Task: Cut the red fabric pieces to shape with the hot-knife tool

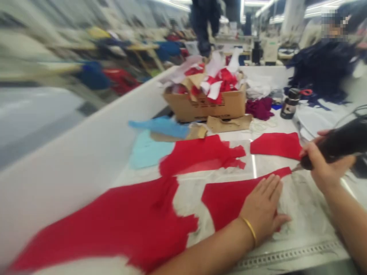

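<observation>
My left hand (264, 200) lies flat on a red fabric piece (226, 200), fingers stretched out over its narrow upper end. A gold bangle circles that wrist. In my right hand (325, 168) is a black handheld tool (342, 141) with a rounded body and a thin pointed tip. The tip is at the fabric's narrow end; I cannot tell whether it touches. Just beyond lies a smaller red fabric piece (275, 145). To the left, a large red fabric sheet (114, 225) and a ragged red piece (195, 154) spread over the table.
A cardboard box (206, 107) full of red and white scraps stands at the back. Right of it are purple cloth (260, 109) and a black bottle (290, 104). Blue fabric (160, 126) lies left. A measuring tape (286, 255) runs along the front; dark cloth (321, 68) is heaped back right.
</observation>
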The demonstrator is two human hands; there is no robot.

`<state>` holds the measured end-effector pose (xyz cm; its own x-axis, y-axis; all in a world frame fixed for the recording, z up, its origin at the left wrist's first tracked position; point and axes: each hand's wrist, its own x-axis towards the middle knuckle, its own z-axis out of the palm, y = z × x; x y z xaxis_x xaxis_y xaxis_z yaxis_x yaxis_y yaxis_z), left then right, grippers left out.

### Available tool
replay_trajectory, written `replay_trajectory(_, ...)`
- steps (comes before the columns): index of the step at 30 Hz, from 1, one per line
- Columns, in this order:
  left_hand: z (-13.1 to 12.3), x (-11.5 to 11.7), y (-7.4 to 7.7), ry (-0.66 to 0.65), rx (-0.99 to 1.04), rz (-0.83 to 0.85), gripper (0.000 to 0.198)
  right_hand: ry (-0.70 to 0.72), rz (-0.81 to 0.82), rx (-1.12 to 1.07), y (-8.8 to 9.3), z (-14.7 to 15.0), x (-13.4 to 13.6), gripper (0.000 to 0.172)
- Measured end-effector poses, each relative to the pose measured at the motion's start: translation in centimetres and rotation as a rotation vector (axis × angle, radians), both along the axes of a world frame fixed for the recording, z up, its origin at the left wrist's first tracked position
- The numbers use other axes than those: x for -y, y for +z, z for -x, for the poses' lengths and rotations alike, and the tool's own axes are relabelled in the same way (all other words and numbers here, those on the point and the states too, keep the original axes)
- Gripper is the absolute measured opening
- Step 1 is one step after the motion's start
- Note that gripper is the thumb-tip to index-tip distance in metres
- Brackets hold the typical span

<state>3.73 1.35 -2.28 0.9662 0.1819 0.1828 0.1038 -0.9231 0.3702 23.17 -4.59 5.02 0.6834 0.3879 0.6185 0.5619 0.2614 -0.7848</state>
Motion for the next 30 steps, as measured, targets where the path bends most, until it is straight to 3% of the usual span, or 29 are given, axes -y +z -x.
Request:
replay_trajectory(4,0.3,-0.6,-0.9,-0.048,0.026,-0.059,0.077,0.017,-0.043,0.051,0.5,0.4,-0.8,0.022)
replay_trajectory(8,0.6,-0.5,-0.7,-0.038,0.020,-0.087,0.070,0.003,-0.031,0.061,0.4,0.3,-0.9,0.021)
replay_trajectory(20,0.5,-0.5,-0.4,-0.035,0.014,-0.078,0.077,0.006,-0.007,0.064,0.0,0.0,-1.1,0.021)
replay_trajectory(25,0.4,-0.5,-0.4,-0.036,-0.006,-0.063,0.072,-0.067,0.028,0.032,-0.2,-0.2,-1.4,0.028)
replay_trajectory(30,0.3,-0.3,0.4,-0.027,0.041,-0.068,0.073,0.017,-0.082,0.050,0.5,0.2,-0.7,0.023)
